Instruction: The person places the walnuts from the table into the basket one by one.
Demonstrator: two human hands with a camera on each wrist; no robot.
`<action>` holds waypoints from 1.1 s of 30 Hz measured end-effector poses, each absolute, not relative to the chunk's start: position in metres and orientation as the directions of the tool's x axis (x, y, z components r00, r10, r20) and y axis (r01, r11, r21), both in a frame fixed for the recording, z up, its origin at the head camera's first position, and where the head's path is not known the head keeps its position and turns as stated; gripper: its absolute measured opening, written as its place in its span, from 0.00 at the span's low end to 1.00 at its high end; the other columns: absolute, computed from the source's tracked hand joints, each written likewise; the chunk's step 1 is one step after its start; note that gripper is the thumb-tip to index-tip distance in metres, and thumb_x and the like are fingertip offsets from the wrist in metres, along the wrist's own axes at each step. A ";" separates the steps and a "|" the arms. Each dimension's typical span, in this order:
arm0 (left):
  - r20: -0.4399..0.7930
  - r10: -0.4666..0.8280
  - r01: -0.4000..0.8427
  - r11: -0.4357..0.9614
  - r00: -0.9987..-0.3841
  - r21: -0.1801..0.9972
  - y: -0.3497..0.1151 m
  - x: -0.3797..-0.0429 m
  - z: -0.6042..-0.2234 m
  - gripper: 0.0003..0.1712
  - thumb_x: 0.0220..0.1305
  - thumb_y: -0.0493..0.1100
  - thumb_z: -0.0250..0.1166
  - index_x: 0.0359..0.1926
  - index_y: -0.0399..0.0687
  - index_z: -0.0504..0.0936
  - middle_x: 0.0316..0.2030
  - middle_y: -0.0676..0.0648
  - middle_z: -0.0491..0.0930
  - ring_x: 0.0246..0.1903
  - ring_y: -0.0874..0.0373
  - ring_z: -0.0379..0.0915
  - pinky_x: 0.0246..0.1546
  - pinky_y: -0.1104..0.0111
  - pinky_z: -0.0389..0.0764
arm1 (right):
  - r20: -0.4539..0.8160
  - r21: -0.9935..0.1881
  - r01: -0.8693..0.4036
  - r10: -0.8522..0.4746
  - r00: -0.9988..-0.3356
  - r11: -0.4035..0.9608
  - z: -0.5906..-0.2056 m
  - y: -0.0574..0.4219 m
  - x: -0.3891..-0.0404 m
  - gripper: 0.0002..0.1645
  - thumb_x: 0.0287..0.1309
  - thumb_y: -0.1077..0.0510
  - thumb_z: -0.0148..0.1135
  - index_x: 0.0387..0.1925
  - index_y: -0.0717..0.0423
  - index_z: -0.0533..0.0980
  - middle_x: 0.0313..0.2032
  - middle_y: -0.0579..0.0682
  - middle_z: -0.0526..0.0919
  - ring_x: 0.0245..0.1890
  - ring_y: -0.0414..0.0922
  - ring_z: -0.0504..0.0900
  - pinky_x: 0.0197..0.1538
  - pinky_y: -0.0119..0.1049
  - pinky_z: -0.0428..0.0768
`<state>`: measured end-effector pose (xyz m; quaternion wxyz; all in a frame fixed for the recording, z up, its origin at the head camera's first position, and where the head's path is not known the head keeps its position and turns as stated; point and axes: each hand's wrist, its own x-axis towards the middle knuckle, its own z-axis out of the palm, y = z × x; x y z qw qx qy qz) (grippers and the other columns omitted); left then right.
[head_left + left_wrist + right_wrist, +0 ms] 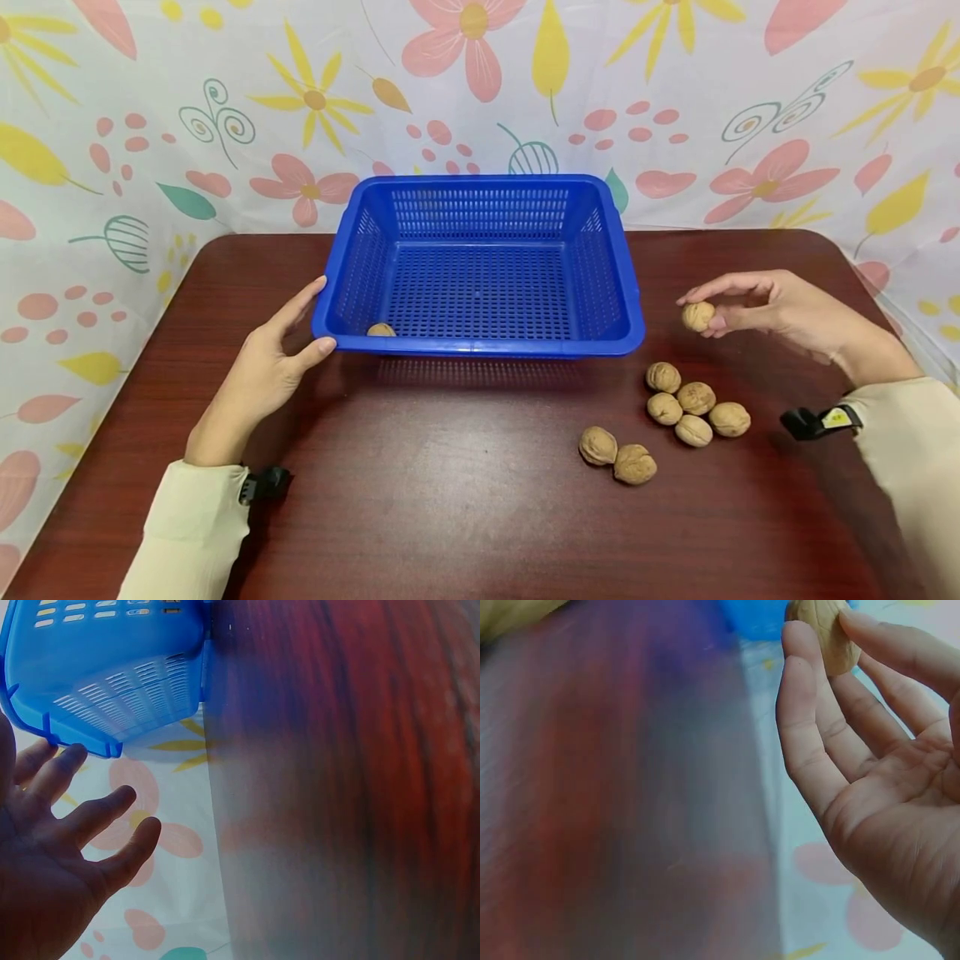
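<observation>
A blue plastic basket with slotted walls sits on the table, and one walnut lies inside at its near left corner. My left hand touches the basket's left rim with its thumb and a fingertip. In the left wrist view the fingers are spread and mostly straight beside the basket. To the right of the basket, my right hand pinches a walnut between thumb and fingertips, above the table. The right wrist view shows that walnut at the top, partly cut off by the frame edge.
A cluster of several walnuts lies below my right hand. Two more walnuts touch each other nearer the front. The dark red-brown wooden table meets a floral-patterned cloth behind it.
</observation>
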<state>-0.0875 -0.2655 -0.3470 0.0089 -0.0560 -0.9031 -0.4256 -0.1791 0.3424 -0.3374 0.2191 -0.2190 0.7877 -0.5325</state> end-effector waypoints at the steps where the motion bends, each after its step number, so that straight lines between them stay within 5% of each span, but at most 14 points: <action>1: 0.063 0.095 0.109 0.630 -0.993 0.769 -0.265 -0.088 -0.347 0.44 0.74 0.41 0.66 0.82 0.69 0.57 0.77 0.36 0.65 0.70 0.28 0.69 0.65 0.36 0.71 | -0.107 -0.934 -0.115 -0.571 -0.814 0.339 -0.331 0.340 -0.180 0.21 0.67 0.76 0.57 0.60 0.73 0.76 0.56 0.50 0.88 0.48 0.40 0.88 0.48 0.33 0.87; 14: 0.053 0.078 0.091 0.653 -0.996 0.752 -0.266 -0.087 -0.346 0.43 0.74 0.43 0.66 0.82 0.71 0.57 0.77 0.35 0.64 0.70 0.26 0.67 0.65 0.32 0.70 | 0.007 -0.997 -0.054 -0.616 -0.788 0.059 -0.265 0.288 -0.205 0.22 0.65 0.82 0.53 0.58 0.72 0.79 0.50 0.56 0.91 0.44 0.47 0.92 0.48 0.36 0.87; 17: 0.051 0.075 0.087 0.657 -0.996 0.749 -0.266 -0.087 -0.346 0.43 0.74 0.44 0.66 0.82 0.71 0.57 0.77 0.34 0.64 0.70 0.25 0.66 0.64 0.31 0.70 | -0.005 -0.995 -0.053 -0.594 -0.805 0.081 -0.249 0.263 -0.211 0.21 0.65 0.80 0.57 0.57 0.71 0.81 0.45 0.56 0.92 0.40 0.46 0.91 0.47 0.35 0.87; 23: 0.052 0.072 0.087 0.664 -0.996 0.743 -0.268 -0.087 -0.345 0.43 0.74 0.45 0.67 0.82 0.72 0.57 0.77 0.34 0.64 0.70 0.24 0.66 0.64 0.31 0.69 | -0.061 -0.990 -0.031 -0.614 -0.787 0.138 -0.230 0.207 -0.226 0.18 0.65 0.75 0.63 0.55 0.67 0.82 0.51 0.55 0.90 0.42 0.44 0.90 0.48 0.35 0.87; 33: 0.070 0.079 0.105 0.678 -0.994 0.727 -0.267 -0.087 -0.346 0.44 0.73 0.44 0.68 0.82 0.72 0.58 0.77 0.36 0.65 0.71 0.25 0.64 0.66 0.29 0.66 | -0.086 -0.991 -0.012 -0.689 -0.719 0.135 -0.244 0.123 -0.260 0.17 0.65 0.72 0.66 0.53 0.60 0.85 0.48 0.55 0.90 0.38 0.47 0.89 0.45 0.36 0.87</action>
